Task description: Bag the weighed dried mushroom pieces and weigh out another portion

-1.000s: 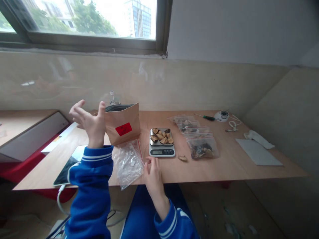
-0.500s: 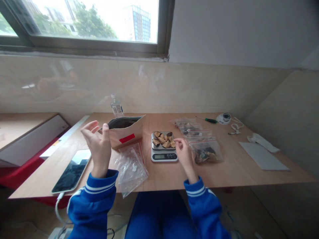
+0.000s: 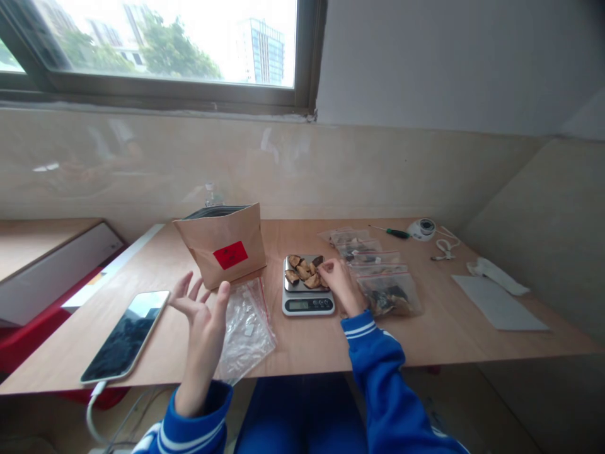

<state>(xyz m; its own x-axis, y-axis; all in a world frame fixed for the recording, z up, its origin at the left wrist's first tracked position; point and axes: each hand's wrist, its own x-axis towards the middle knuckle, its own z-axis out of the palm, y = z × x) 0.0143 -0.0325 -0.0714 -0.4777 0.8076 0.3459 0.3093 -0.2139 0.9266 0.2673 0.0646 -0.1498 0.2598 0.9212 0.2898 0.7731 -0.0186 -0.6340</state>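
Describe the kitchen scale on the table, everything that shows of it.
The kitchen scale is a small, flat, rectangular unit with a silvery metal platform and a dark front strip carrying a display and buttons; the reading is too small to tell. It lies level on the wooden table, between the empty clear bags and the filled bags. Brown dried pieces are heaped on its platform, and the right hand reaches onto them at its right edge.
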